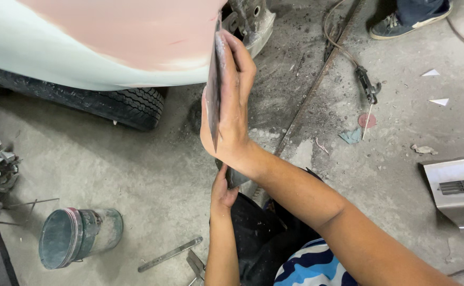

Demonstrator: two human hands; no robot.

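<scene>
Right hand [231, 100] flat, fingers together, against an upright spreader blade [214, 85]; left hand [222, 191] pinching its lower end.

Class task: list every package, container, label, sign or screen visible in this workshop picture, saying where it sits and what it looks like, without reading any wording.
Can: lying on its side on the concrete floor, lower left; round tin, grey-green, smeared, with a pinkish rim band.
Paper scraps: small white pieces on the floor, upper right.
No labels, signs or screens show.

Even, soft daylight, faint shadows under the car body [57, 58], picture sharp throughout.
</scene>
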